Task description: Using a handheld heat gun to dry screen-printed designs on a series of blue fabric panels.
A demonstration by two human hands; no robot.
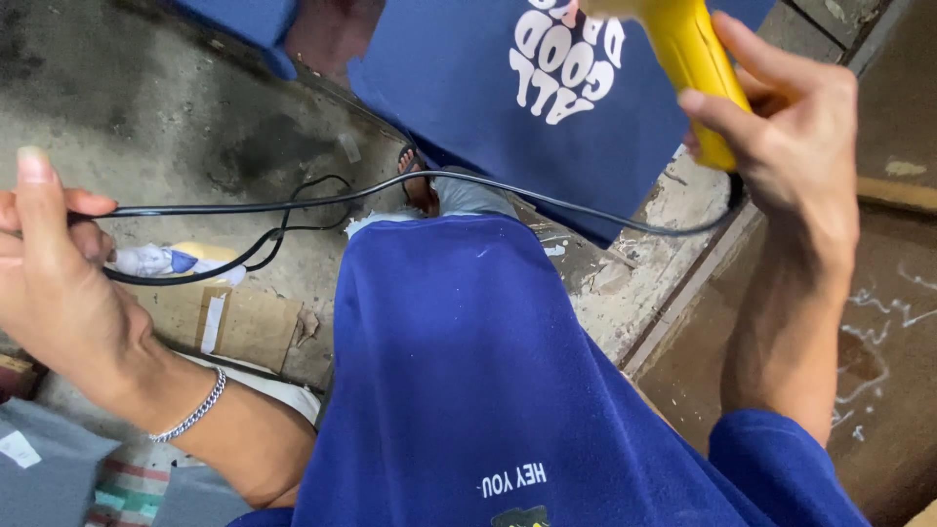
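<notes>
My right hand (781,127) grips the yellow handle of a power tool (688,59) at the upper right; the tool's head is out of frame. A black cord (468,181) runs from the handle's base leftward across the view. My left hand (49,273), with a silver chain bracelet at the wrist, pinches that cord at the far left, and the cord loops below it. My blue shirt (468,361) fills the lower middle.
Another person in a blue shirt with white lettering (527,88) stands close ahead, a sandalled foot (420,185) showing on the stained concrete floor (146,88). Flattened cardboard (244,327) and a white-and-blue rag (161,262) lie at left. A wooden strip (898,193) lies at right.
</notes>
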